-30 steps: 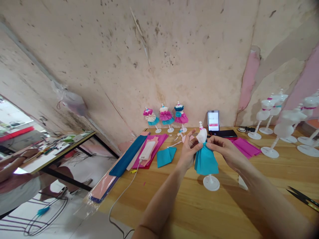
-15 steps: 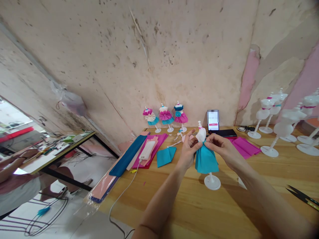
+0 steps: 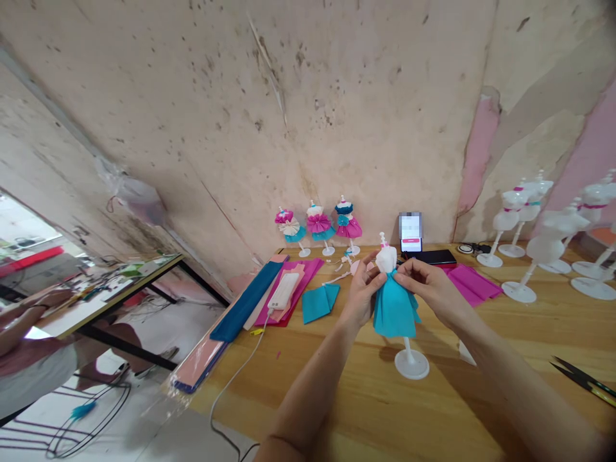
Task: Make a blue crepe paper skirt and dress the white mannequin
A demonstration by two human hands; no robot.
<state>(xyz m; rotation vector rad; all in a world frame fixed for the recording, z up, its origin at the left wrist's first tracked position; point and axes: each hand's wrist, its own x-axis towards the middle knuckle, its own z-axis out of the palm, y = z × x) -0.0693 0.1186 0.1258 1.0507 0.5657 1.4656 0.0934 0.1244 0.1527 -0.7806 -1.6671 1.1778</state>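
Observation:
A small white dress form [image 3: 385,259] on a round stand is between my hands. Around its waist hangs a turquoise crepe paper skirt [image 3: 395,311], gathered at the top. My left hand [image 3: 364,290] is closed on the skirt's waist from the left, with the thumb in front. My right hand [image 3: 421,282] pinches the skirt's upper edge from the right. The stand's base [image 3: 411,364] appears tilted, and I cannot tell whether it fully rests on the table.
Three dressed mini forms [image 3: 317,224] stand along the wall, and several bare ones [image 3: 520,289] at right. Scissors [image 3: 584,380] lie near the right edge. Folded turquoise paper [image 3: 320,304], a power bank [image 3: 283,290] and a propped phone [image 3: 410,232] are also there. A person [image 3: 29,359] sits at another table.
The dress form has tilted slightly, its base shifting a little toward me. The skirt has swung slightly left, and both hands keep their hold at the waist.

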